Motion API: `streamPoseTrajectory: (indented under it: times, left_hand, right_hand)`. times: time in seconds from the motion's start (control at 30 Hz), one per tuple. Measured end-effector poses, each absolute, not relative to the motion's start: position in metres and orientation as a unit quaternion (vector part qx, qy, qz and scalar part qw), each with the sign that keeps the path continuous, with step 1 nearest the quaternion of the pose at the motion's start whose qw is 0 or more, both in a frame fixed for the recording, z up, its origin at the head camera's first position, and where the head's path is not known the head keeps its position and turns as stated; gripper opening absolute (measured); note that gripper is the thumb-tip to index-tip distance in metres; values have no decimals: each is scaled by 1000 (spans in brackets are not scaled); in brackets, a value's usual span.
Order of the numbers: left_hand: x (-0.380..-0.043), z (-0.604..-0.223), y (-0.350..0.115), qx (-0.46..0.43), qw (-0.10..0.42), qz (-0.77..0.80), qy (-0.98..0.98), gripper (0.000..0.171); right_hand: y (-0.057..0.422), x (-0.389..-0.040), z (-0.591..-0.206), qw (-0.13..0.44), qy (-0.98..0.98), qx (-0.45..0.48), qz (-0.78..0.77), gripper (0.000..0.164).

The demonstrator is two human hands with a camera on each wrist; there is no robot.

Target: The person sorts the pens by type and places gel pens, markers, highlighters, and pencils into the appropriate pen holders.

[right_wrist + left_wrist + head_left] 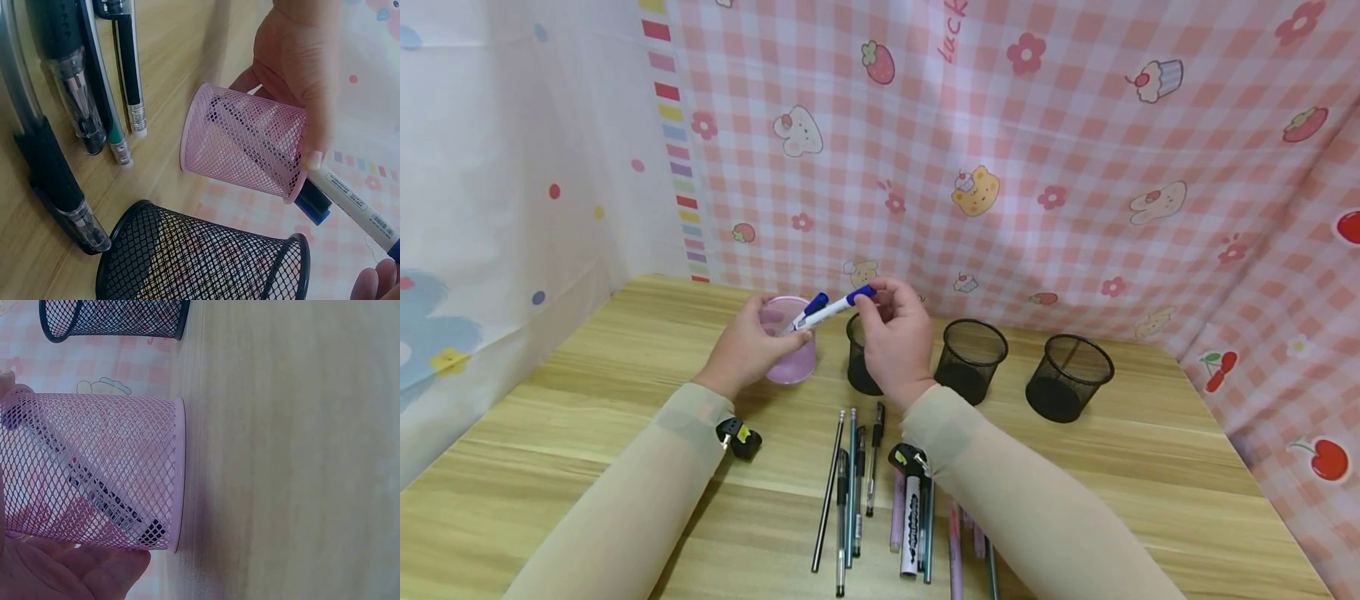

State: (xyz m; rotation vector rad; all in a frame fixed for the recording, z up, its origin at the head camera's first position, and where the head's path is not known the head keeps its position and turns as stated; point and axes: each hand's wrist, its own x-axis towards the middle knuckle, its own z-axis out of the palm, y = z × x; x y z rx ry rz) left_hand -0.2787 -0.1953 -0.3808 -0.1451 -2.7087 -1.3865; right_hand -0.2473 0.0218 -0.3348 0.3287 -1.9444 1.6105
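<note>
A pink mesh pen cup [793, 367] stands on the table, and my left hand [741, 346] grips it around the side. Its thumb lies over the rim in the right wrist view. Inside the cup leans one white marker with a blue cap [315, 200], its cap sticking out above the rim. My right hand [898, 337] pinches a second white marker [831, 312] by its blue cap end. This marker slants down to the left, its lower end at the cup's mouth, beside the left thumb.
Black mesh cups stand in a row to the right: one partly behind the right hand [863, 375], a middle cup [972, 371] and a right-hand cup [1067, 387]. Several pens and pencils [850, 492] lie in front, with a thick grey marker [911, 525] beneath the right forearm.
</note>
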Motion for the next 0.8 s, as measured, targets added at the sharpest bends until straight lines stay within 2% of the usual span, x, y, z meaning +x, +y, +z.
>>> streamPoseTrajectory:
  times: [0.8]
  left_hand:
    - [-279,-380,-195,-44,47,-451,-890,102]
  right_hand:
    - [17,-244,-337,253,-760,119,587,14]
